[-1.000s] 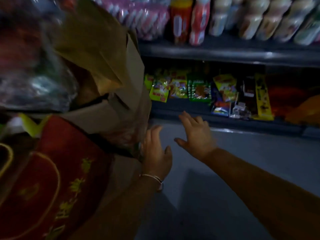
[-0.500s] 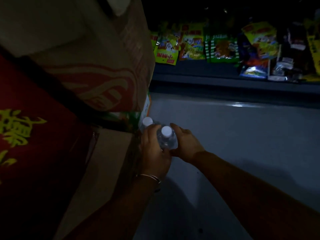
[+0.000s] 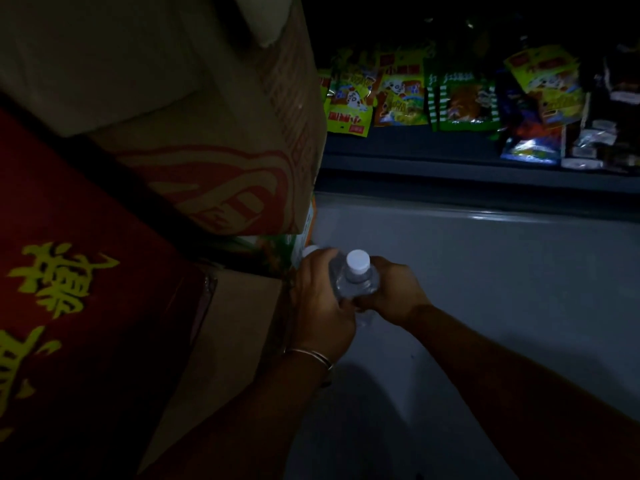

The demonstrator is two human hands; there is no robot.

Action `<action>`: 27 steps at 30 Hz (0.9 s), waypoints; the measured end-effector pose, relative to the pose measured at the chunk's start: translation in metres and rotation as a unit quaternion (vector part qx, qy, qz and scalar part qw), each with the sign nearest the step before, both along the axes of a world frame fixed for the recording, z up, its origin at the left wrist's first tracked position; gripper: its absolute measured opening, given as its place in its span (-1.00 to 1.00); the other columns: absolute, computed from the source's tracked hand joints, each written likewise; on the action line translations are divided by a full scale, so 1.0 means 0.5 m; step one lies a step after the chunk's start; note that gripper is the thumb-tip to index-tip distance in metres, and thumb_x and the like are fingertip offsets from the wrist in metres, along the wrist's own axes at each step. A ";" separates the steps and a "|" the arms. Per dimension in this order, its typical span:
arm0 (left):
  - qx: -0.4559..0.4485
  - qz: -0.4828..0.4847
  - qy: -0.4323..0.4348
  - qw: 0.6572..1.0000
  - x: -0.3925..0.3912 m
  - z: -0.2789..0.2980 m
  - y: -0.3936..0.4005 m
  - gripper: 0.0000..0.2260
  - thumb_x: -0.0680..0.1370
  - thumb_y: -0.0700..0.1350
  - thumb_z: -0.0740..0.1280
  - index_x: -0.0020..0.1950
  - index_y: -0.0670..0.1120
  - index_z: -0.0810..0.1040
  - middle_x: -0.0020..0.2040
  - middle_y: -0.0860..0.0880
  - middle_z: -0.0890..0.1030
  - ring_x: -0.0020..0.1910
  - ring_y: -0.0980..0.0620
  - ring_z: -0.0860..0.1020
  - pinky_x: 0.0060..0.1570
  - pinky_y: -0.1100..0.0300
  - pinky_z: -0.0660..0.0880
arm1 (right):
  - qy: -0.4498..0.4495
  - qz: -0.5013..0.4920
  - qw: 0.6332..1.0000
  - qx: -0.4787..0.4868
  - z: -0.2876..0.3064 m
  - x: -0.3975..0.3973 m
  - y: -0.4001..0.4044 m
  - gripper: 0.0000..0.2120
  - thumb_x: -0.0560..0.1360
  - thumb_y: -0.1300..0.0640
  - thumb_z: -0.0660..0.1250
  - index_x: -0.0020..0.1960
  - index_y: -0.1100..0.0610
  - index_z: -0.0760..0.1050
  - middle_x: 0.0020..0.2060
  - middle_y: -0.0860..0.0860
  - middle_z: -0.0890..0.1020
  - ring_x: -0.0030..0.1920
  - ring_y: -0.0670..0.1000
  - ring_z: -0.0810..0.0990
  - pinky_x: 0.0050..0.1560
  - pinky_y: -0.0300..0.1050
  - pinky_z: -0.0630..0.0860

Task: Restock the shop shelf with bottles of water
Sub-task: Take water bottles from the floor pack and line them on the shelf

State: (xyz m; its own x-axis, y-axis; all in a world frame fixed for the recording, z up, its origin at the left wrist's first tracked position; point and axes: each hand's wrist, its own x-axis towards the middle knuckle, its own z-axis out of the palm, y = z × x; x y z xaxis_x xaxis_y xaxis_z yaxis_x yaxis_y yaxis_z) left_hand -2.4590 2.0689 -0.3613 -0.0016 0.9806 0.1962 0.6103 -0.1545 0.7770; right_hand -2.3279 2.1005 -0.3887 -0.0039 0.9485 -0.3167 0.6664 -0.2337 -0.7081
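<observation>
My left hand (image 3: 320,306) curls round the near side of a clear plastic water bottle with a white screw cap (image 3: 356,277), and my right hand (image 3: 394,294) wraps it from the far side, thumb low at its base, so the bottle is pinched upright between both palms. A second white cap (image 3: 308,251) peeks out just behind my left fingers; I cannot tell whether I hold that bottle too or whether it merely stands beside the first.

I judge that I am lifting stock out from beside the boxes. To do this well I want one hand under the base before the other lets go, since thin plastic gives under a squeeze and can slip. I should raise it straight up, cap first, so it does not catch on the overhanging brown cardboard box with red printing (image 3: 221,157) just above.

The bottle hangs low over a smooth pale grey floor (image 3: 485,306), close against a plain brown carton (image 3: 225,341). A dark red box with yellow lettering (image 3: 59,289) fills my left. Ahead runs a dark low shelf (image 3: 450,168) carrying green and yellow snack packets (image 3: 401,95). The light is poor, and no water is visible on that shelf.
</observation>
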 end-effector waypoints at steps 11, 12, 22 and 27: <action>-0.063 -0.063 -0.027 0.996 0.087 0.348 0.020 -0.42 0.33 0.06 0.26 0.31 -0.13 0.37 0.16 -0.07 0.41 0.21 -0.04 0.43 0.24 -0.08 0.40 | 0.070 0.030 0.997 0.016 0.413 0.151 -0.002 -0.50 0.29 0.25 0.54 0.19 0.12 0.49 -0.01 -0.03 0.59 0.01 -0.05 0.56 -0.07 -0.33 0.44; -0.065 -0.068 -0.026 0.995 0.096 0.390 0.025 -0.42 0.33 0.04 0.26 0.32 -0.14 0.37 0.18 -0.08 0.42 0.22 -0.05 0.43 0.26 -0.07 0.39 | 0.067 0.035 0.997 0.027 0.463 0.162 0.000 -0.51 0.30 0.26 0.53 0.20 0.14 0.49 -0.02 -0.02 0.59 0.00 -0.06 0.55 -0.10 -0.38 0.42; -0.026 -0.133 -0.081 0.987 0.183 0.920 0.112 -0.55 0.32 0.08 0.41 0.16 0.22 0.36 0.16 0.00 0.49 0.14 0.05 0.51 0.15 0.02 0.50 | 0.078 0.070 0.985 0.135 1.063 0.268 0.070 -0.61 0.31 0.21 0.51 0.10 0.05 0.52 -0.10 -0.11 0.62 -0.09 -0.13 0.60 -0.11 -0.38 0.49; 0.002 -0.185 -0.084 0.979 0.204 1.208 0.171 -0.57 0.42 -0.08 0.46 0.17 0.14 0.33 0.17 0.07 0.49 0.09 0.27 0.50 0.05 0.37 0.46 | 0.082 0.089 0.973 0.198 1.375 0.308 0.118 -0.64 0.34 0.18 0.51 0.11 0.10 0.53 -0.03 -0.01 0.66 -0.04 -0.06 0.63 -0.11 -0.32 0.52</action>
State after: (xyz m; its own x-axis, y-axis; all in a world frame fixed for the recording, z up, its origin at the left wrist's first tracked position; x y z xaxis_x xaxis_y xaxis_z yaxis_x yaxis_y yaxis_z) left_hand -2.3569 2.1545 0.2427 0.3215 0.9192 0.2273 0.3763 -0.3443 0.8602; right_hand -2.1740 2.1597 0.2989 -0.1991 0.9756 0.0927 0.5415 0.1884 -0.8193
